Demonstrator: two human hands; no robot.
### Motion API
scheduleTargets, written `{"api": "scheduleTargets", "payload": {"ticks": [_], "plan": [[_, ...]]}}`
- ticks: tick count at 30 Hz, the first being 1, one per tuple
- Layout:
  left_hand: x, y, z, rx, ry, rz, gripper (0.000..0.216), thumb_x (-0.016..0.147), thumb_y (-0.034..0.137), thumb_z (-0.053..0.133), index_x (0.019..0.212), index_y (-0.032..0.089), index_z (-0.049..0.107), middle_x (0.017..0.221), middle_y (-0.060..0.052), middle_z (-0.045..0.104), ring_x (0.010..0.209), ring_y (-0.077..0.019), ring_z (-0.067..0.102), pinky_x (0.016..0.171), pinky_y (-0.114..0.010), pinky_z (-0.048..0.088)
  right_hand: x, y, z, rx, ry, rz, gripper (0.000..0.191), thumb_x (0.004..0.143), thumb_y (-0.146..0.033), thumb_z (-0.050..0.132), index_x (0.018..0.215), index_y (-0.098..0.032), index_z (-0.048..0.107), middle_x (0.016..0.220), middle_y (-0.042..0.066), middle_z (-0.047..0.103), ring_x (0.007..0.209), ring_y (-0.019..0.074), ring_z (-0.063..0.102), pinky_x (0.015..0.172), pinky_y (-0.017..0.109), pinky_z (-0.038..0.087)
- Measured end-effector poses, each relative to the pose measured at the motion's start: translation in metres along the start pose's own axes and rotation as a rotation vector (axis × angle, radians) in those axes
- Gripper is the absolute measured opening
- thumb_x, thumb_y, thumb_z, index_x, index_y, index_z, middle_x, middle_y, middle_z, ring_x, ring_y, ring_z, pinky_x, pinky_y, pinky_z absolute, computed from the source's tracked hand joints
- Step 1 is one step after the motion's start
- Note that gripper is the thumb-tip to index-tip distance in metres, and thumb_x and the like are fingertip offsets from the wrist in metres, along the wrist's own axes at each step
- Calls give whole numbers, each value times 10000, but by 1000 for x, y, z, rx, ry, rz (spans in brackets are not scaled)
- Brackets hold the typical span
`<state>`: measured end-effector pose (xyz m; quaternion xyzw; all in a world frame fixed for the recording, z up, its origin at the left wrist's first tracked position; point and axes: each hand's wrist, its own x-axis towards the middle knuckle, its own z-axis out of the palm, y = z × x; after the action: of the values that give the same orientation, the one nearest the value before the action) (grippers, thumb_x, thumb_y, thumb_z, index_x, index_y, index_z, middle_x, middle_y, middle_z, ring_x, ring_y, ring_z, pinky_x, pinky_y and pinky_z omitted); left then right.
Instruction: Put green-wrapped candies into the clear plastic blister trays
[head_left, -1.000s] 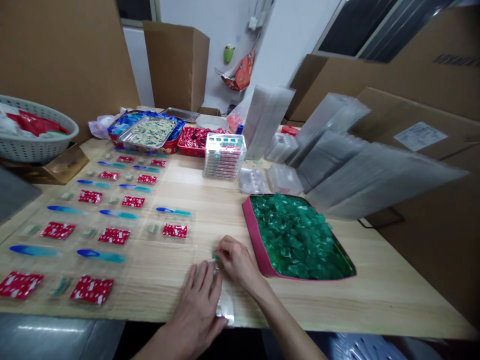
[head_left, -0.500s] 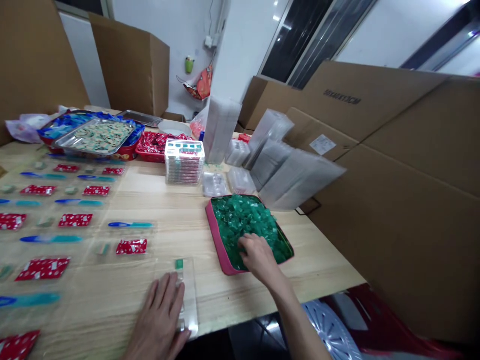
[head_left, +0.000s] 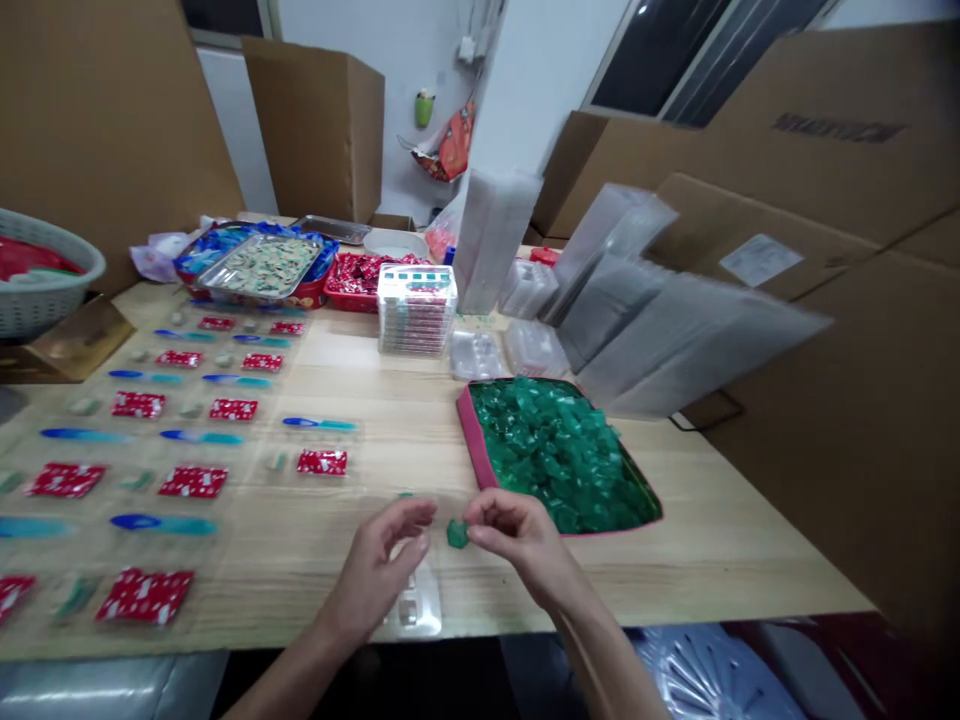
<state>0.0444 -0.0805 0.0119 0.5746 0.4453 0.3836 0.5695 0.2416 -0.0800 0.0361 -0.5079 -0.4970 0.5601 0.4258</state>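
Between thumb and fingertips, my right hand point(head_left: 521, 540) pinches a small translucent green piece point(head_left: 457, 533), just off the near left corner of a pink-rimmed tin point(head_left: 475, 445) heaped with similar green pieces point(head_left: 551, 450). My left hand point(head_left: 386, 560) faces it, raised over a clear plastic blister tray point(head_left: 421, 610). Its fingers curve and stay apart from the thumb, with nothing seen between them. Part of the blister tray is hidden under the left hand. At its far end a bit of green shows.
Rows of clear trays with blue brushes point(head_left: 201, 437) and red dotted packets point(head_left: 193, 481) cover the left side. Stacked filled trays point(head_left: 417, 312) stand at the back, near upright clear plastic sleeves point(head_left: 495, 240). Cardboard boxes point(head_left: 847, 400) border the right.
My right hand has come out of the tin leftward with a green piece. My left hand has lifted off the blister tray and turned toward it. The view has shifted left.
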Motion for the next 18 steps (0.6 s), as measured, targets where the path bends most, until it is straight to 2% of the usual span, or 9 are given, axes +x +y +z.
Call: {"api": "scheduleTargets", "payload": {"ticks": [3,6,9,13,18], "plan": [[14,5,-6,-232,18,-103,237,708,250,636,915,133,651,861,-82,720,821,-192,663,755,-304,518,13,14,27,148,8,31,203,633,-296,765,686,-162,623,584,-26,563,535,95,491,540,225,401],[23,2,-16,-221,85,-137,180,651,246,691,785,129,659,703,-40,693,655,-148,626,637,-258,489,27,30,42,206,19,53,203,611,-285,758,687,-166,611,568,-38,555,506,87,486,515,216,397],[29,-7,-24,-127,52,-133,175,634,245,697,761,129,671,670,-33,680,622,-141,604,603,-244,466,35,44,47,188,4,65,171,607,-260,710,680,-169,584,547,-49,535,475,83,476,481,205,385],[32,-19,-22,127,17,-70,105,675,225,618,668,139,678,594,-17,648,572,-132,566,568,-232,436,36,55,52,-15,39,49,35,632,-169,570,644,-175,538,543,-52,513,467,88,468,459,198,368],[30,-21,-17,358,4,-47,170,724,245,553,660,150,678,610,-26,654,585,-154,576,572,-244,432,30,51,55,-433,116,-64,152,630,-50,475,630,-176,560,563,-31,545,543,113,494,525,205,372]]}}
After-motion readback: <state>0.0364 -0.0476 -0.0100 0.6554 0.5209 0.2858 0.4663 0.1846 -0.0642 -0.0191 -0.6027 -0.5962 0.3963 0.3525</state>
